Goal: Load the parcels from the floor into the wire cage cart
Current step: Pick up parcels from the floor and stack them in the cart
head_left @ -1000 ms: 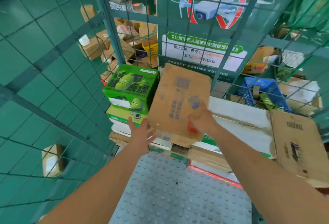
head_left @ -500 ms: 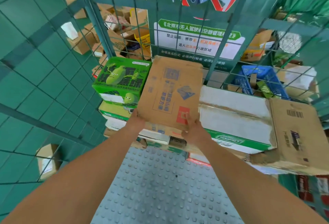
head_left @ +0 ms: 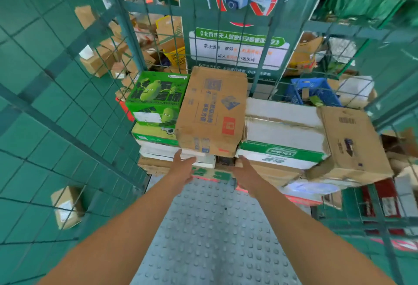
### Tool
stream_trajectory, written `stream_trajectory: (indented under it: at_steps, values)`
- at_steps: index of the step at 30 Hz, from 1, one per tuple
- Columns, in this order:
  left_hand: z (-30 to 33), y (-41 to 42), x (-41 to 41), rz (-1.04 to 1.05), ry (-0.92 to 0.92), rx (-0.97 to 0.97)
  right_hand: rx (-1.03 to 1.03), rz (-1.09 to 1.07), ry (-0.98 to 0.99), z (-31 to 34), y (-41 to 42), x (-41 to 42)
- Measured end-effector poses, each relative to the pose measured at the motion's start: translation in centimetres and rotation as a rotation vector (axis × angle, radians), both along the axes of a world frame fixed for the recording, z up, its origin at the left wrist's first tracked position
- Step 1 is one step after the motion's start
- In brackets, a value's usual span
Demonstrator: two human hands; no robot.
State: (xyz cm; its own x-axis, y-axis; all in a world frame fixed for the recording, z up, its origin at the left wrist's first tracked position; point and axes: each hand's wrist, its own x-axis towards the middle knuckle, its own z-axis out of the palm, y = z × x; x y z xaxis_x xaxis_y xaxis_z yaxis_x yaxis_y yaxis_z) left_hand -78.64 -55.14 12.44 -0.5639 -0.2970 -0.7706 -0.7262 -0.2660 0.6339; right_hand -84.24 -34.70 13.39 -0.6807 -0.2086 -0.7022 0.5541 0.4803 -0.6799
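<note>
item: worn brown cardboard parcel, red square mark and blue print on top, text too blurred to read. location: in green wire cage cart, atop stack, between green cartoon-vegetable carton and white box with green band. handling, judged: rigid but creased, corners soft, probably light; grip at opposite lower edges. left hand, right hand: apart, fingers straight, just below parcel, holding nothing. poster behind: crossed-out drone.

Worn brown cardboard parcel with blue print and a red square lies flat on top of the stack in the wire cage cart. It sits between a green cartoon-printed box on the left and a white box on the right, near edge overhanging.
</note>
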Motion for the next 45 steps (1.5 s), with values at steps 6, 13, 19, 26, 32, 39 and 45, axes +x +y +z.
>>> stream_trajectory:
  at_steps: [6, 13, 19, 26, 32, 39, 45]
  values:
    - [1.3, 3.5, 9.8, -0.092, 0.062, 0.118, -0.123, -0.265, -0.212, -0.1, 1.7, 12.1]
    - [0.9, 7.9, 22.7, -0.257, 0.046, 0.209, -0.152, -0.460, -0.258, 0.2, 5.0, 28.4]
    - [-0.1, 13.0, 30.4, -0.467, -0.046, 0.212, -0.132, -0.674, -0.293, -0.5, 10.0, 40.4]
    - [-1.3, 22.3, 36.5, -0.796, -0.100, 0.210, -0.142, -1.011, -0.311, -0.2, 17.4, 51.9]
    - [-2.4, 31.9, 42.5, -1.086, -0.153, 0.178, -0.149, -1.319, -0.300, -0.6, 24.8, 63.1]
    - [-3.3, 44.2, 52.9, -1.452, -0.185, 0.092, -0.208, -1.639, -0.327, -3.2, 32.9, 78.1]
    - [-4.0, 52.6, 60.9, -1.652, -0.194, 0.027, -0.298, -1.819, -0.357, -5.4, 38.1, 87.1]
